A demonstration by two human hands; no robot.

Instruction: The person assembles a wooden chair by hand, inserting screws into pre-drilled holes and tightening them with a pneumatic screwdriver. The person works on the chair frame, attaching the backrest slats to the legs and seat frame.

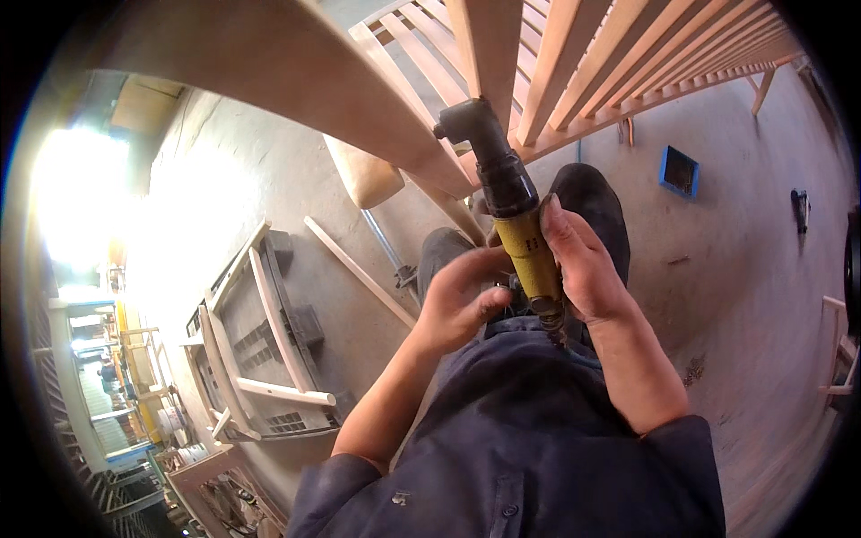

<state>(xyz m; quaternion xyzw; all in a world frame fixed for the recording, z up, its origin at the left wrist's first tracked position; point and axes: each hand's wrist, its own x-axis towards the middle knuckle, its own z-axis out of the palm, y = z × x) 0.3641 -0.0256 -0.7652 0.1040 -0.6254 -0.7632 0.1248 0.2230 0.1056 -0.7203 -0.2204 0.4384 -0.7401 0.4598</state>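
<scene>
A right-angle air-powered tool (527,247), with a yellow body, black neck and black angled head, stands nearly upright in front of me. My right hand (581,264) is closed round its yellow body from the right, thumb lying along the side. Close to the tool's lower left side is my left hand (462,296), its thumb and fingers apart; the fingertips reach the tool's edge and are partly hidden there. The tool's head rests against or just in front of a slatted wooden frame (491,54); contact cannot be made out. A hose fitting shows at the tool's lower end.
A broad wooden board (269,76) crosses overhead at the left. Lower left, wooden parts (278,314) lie on a dark pallet (309,336), beside a loose wooden strip (359,269). A blue tray (679,172) and a small black object (800,212) lie on the floor at right.
</scene>
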